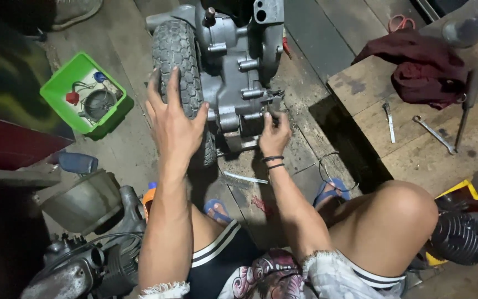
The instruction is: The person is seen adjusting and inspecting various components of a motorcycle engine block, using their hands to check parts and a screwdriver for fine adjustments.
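Observation:
A grey engine casing (236,61) with a small black tyre (178,61) mounted on its left side stands on the wooden floor in front of me. My left hand (172,119) lies flat on the tyre with fingers spread. My right hand (275,133) is at the casing's lower right edge, fingertips pinched on a small part there; what it grips is too small to tell. Two black bands sit on my right wrist.
A green tray (56,88) of small parts sits at the left. At the right a low wooden bench (416,149) carries a wrench (434,133), a screwdriver (389,120) and a dark red rag (421,66). Engine parts (84,260) lie at lower left, a finned cylinder (460,238) at lower right.

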